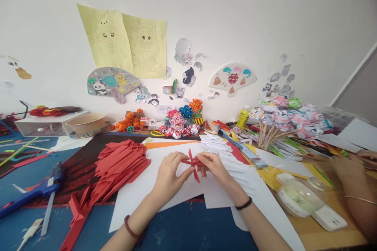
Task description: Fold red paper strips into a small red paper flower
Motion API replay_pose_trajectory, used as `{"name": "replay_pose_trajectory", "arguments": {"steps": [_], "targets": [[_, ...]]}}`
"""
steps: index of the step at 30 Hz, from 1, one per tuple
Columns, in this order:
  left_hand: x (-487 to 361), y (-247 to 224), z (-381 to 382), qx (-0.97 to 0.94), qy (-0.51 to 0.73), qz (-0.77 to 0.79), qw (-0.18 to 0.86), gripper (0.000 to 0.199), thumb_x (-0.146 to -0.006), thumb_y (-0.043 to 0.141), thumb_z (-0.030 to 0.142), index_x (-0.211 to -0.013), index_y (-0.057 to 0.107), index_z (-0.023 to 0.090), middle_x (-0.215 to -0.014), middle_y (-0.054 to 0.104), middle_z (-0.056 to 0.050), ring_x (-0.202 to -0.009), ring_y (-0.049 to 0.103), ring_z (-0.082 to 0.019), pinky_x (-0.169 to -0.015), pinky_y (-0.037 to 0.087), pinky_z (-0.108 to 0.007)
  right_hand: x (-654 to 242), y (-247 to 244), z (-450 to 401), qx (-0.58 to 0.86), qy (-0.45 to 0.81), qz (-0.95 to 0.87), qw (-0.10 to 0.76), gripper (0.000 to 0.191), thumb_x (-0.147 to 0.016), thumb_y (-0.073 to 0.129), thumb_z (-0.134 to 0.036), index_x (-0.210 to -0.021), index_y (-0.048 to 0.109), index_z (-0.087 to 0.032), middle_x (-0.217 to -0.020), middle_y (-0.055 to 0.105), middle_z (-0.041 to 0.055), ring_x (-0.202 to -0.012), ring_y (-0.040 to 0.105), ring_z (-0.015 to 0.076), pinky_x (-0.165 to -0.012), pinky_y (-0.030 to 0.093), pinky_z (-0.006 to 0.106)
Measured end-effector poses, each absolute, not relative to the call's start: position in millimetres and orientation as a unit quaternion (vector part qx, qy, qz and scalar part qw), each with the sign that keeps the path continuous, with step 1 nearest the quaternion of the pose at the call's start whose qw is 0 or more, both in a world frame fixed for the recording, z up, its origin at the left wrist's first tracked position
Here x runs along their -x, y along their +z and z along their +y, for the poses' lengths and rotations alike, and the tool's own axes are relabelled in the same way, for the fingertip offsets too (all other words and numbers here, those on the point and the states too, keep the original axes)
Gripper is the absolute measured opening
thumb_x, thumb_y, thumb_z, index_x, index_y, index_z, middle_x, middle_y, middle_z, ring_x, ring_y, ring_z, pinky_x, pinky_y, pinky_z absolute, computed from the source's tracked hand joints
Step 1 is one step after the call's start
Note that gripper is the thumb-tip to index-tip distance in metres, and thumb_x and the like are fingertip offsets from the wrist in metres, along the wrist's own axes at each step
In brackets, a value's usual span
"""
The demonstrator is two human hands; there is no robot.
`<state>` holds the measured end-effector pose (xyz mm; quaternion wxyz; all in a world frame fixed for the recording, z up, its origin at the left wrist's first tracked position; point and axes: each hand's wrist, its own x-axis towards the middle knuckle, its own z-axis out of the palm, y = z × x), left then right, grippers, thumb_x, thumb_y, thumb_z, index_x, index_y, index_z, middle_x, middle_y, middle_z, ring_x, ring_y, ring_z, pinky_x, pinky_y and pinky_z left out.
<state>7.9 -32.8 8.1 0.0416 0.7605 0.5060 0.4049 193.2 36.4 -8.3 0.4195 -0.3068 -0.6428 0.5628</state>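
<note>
Between my two hands is a small cross-shaped piece of folded red paper (193, 162), held above the white paper sheets (138, 196). The thumb and fingers of my left hand (171, 172) pinch its left arm. My right hand (216, 168) grips its right arm between thumb and fingers. Two narrow points of the piece stick out above and below the fingertips. Left of my left hand lies a heap of folded red paper strips (120, 164). A stack of white paper strips (224, 157) lies beyond my right hand.
At left are a blue glue gun (50, 184) and a basket (85, 125). Paper flowers on sticks (279, 121), a blue-strapped watch (235, 145) and a clear bottle (300, 198) are on the right. Another person's hand (347, 168) works at the far right.
</note>
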Motion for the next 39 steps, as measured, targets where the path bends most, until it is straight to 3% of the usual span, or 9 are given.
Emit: {"name": "replay_pose_trajectory", "arguments": {"steps": [3, 10, 15, 25, 31, 39], "targets": [[-9, 8, -34, -0.782, 0.366, 0.503, -0.030, 0.029, -0.085, 0.061, 0.045, -0.105, 0.058, 0.023, -0.111, 0.061, -0.005, -0.101, 0.055, -0.024, -0.083, 0.041, -0.037, -194, -9, 37, 0.310, 0.561, -0.642, 0.421, 0.041, -0.086, 0.059, -0.051, -0.085, 0.068, -0.011, -0.056, 0.058, 0.0006, -0.040, 0.052, 0.0099, -0.039, 0.039, 0.022], [-9, 2, -33, -0.792, 0.318, 0.508, -0.117, 0.016, -0.093, 0.047, 0.026, -0.106, 0.057, 0.023, -0.105, 0.063, -0.005, -0.098, 0.055, -0.022, -0.087, 0.036, -0.039, -192, -7, 34, 0.310, 0.543, -0.656, 0.423, 0.040, -0.087, 0.058, -0.050, -0.087, 0.067, -0.012, -0.057, 0.057, 0.0001, -0.041, 0.050, 0.0089, -0.042, 0.038, 0.022], [-9, 2, -31, -0.783, 0.310, 0.519, -0.144, 0.015, -0.094, 0.045, 0.025, -0.103, 0.056, 0.022, -0.102, 0.062, -0.005, -0.094, 0.056, -0.021, -0.087, 0.036, -0.039, -191, -4, 32, 0.285, 0.536, -0.669, 0.428, 0.034, -0.085, 0.062, -0.045, -0.102, 0.064, -0.016, -0.065, 0.057, -0.0014, -0.047, 0.049, 0.0086, -0.046, 0.040, 0.022], [-13, 1, -33, -0.775, 0.316, 0.529, -0.139, 0.012, -0.095, 0.043, 0.026, -0.095, 0.053, 0.019, -0.091, 0.061, -0.004, -0.086, 0.057, -0.020, -0.084, 0.038, -0.038, -190, -4, 31, 0.279, 0.542, -0.663, 0.435, 0.050, -0.079, 0.070, -0.042, -0.121, 0.056, -0.018, -0.074, 0.057, -0.0007, -0.056, 0.052, 0.0110, -0.051, 0.044, 0.025], [-15, 0, -34, -0.790, 0.320, 0.512, -0.104, 0.017, -0.095, 0.045, 0.033, -0.103, 0.052, 0.020, -0.097, 0.060, -0.005, -0.088, 0.055, -0.022, -0.074, 0.041, -0.036, -190, -2, 29, 0.301, 0.533, -0.649, 0.452, 0.046, -0.082, 0.067, -0.043, -0.120, 0.058, -0.019, -0.068, 0.056, -0.0017, -0.057, 0.051, 0.0111, -0.054, 0.043, 0.025], [-16, -2, -38, -0.812, 0.311, 0.484, -0.099, 0.025, -0.093, 0.046, 0.026, -0.117, 0.049, 0.020, -0.095, 0.063, -0.007, -0.085, 0.058, -0.022, -0.072, 0.044, -0.035, -192, 1, 28, 0.321, 0.527, -0.631, 0.470, 0.044, -0.084, 0.063, -0.042, -0.121, 0.057, -0.020, -0.067, 0.053, -0.0035, -0.053, 0.052, 0.0113, -0.051, 0.043, 0.025]]}}
